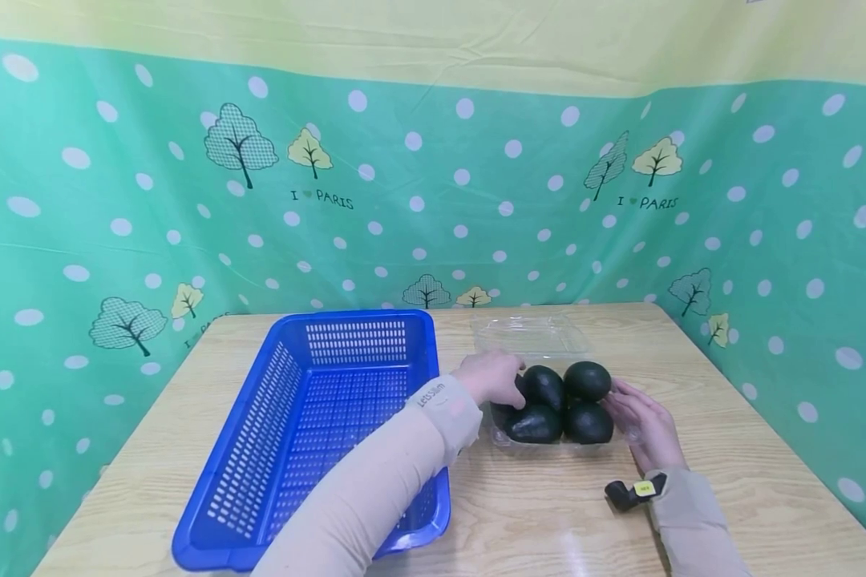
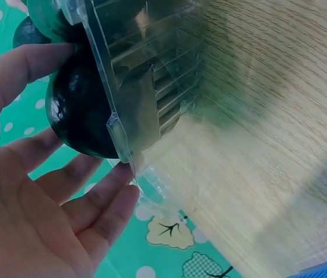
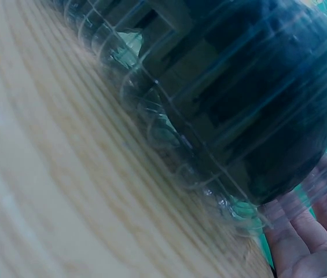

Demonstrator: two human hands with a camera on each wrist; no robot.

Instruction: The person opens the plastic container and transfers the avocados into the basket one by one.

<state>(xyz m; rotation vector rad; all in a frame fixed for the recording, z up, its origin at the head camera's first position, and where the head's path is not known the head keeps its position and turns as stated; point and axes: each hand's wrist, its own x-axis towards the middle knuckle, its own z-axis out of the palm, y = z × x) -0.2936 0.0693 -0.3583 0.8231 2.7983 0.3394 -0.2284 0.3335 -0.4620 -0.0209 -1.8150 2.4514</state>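
Several dark avocados point(image 1: 546, 389) sit in a clear plastic clamshell container point(image 1: 559, 447) on the right half of the table. My left hand point(image 1: 491, 377) reaches over the container's left end. In the left wrist view its thumb presses on a dark avocado point(image 2: 82, 110), with the fingers around its far side near the plastic rim. My right hand point(image 1: 648, 425) lies along the container's right end, fingers extended. In the right wrist view those fingers point(image 3: 313, 231) show against the clear wall, beyond a large avocado point(image 3: 256, 110).
A blue plastic basket point(image 1: 435, 344) with slotted walls stands left of the container, beneath my left forearm. The clear lid point(image 1: 530, 335) lies folded back behind the avocados. A green dotted curtain point(image 1: 404, 200) surrounds the wooden table point(image 1: 520, 513).
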